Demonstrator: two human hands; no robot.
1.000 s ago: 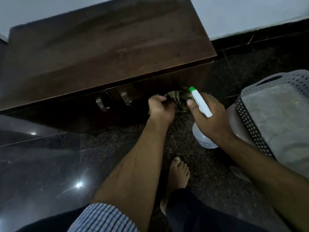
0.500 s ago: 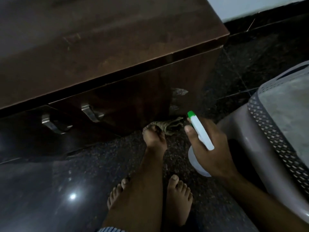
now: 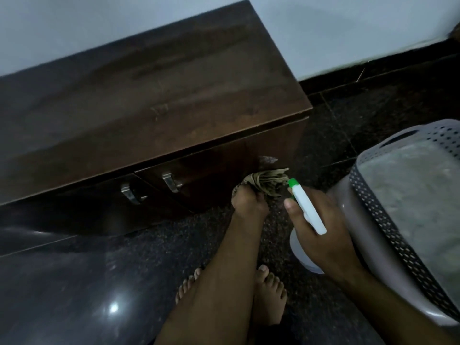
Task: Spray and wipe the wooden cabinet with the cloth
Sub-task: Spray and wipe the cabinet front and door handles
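Spray bottle (image 3: 308, 210) in right fingers (image 3: 290, 204) points nozzle-first at cabinet (image 3: 149, 108); left fingers (image 3: 249, 195) clutch cloth (image 3: 266, 180).

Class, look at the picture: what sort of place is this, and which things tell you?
Probably a room in a home: a low wooden cabinet against a plain wall, a polished dark stone floor, and a plastic basket beside it.

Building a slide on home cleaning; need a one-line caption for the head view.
Left hand presses cloth against cabinet front; right hand holds spray bottle.
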